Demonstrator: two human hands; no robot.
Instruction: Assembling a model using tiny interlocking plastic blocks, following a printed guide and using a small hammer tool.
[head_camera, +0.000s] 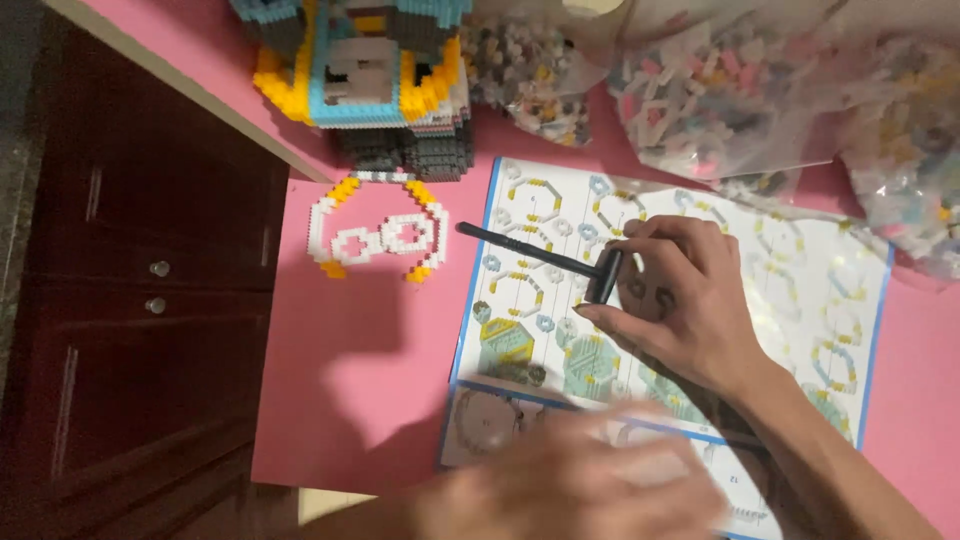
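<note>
My right hand (690, 305) lies over a blue-bordered instruction sheet (800, 290) and grips a small black hammer (540, 258) at its head, the handle pointing left. My left hand (575, 485) is blurred low in the view and hovers flat over the sheet's lower edge, with nothing seen in it. A flat white piece built of tiny blocks with yellow and orange trim (375, 235) lies on the pink table top (350, 370), left of the sheet.
A tall block model in blue, yellow and grey (365, 80) stands at the top. Clear bags of loose small blocks (730, 90) fill the top right. A dark wooden cabinet with knobs (150, 300) is beyond the table edge, left.
</note>
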